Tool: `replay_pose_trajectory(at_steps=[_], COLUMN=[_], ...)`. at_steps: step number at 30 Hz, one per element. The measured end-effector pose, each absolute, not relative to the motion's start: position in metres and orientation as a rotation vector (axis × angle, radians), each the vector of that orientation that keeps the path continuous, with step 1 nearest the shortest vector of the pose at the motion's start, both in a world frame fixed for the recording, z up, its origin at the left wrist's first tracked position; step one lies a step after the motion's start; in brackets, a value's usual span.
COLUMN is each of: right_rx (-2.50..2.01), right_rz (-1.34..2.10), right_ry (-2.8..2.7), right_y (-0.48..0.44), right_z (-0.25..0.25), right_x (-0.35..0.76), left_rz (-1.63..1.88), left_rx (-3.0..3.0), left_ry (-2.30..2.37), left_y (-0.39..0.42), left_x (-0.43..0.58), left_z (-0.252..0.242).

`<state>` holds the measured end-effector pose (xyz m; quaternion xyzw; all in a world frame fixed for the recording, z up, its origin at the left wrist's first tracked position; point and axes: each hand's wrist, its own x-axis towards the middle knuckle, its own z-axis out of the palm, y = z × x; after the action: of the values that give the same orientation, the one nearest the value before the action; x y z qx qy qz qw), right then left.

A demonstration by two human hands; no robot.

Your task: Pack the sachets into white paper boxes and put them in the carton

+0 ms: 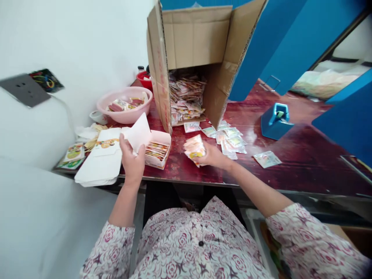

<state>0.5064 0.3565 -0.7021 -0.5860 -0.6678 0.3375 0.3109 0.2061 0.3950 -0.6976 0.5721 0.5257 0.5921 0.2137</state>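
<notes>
My left hand point(133, 159) is at the raised white lid point(138, 133) of a small carton point(158, 164), with the lid's lower edge between thumb and fingers. Inside the carton, a row of sachets point(156, 150) stands on edge, filling much of it. To the right, just above the table, my right hand point(212, 155) is closed around a bundle of printed sachets point(194, 148). Flattened white cartons point(100, 164) lie stacked left of my left hand, the top one showing an orange print. Loose clear packets point(232, 140) are scattered beyond my right hand.
A tall cardboard box point(196, 42), opening towards me, holds a heap of sachets. Left of it stands a pink basin point(125, 113) with packets inside. A blue tape dispenser point(273, 126) and a single packet point(266, 159) are on the dark red table point(314, 166) at right.
</notes>
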Motion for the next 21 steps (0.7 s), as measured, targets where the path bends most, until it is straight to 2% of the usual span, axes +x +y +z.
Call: replay_pose_trajectory(at_steps=[3, 6, 13, 21], right_rx=[-1.384, -1.197, -1.06, -1.04], right_rz=[1.181, 1.302, 1.297, 1.157], right_ry=[-1.375, -1.136, -0.908, -1.153], right_y=[0.353, 0.34, 0.308, 0.291], right_z=[-0.706, -0.704, -0.692, -0.63], right_x=[0.519, 0.525, 0.545, 0.537], left_rz=[1.394, 1.445, 1.704, 1.387], left_rx=[1.295, 1.177, 1.071, 1.258], left_ry=[1.474, 1.504, 1.418, 1.239], left_y=[0.414, 0.412, 0.368, 0.368], left_x=[0.201, 0.199, 0.211, 0.293], left_z=[-0.709, -0.713, -0.703, -0.694])
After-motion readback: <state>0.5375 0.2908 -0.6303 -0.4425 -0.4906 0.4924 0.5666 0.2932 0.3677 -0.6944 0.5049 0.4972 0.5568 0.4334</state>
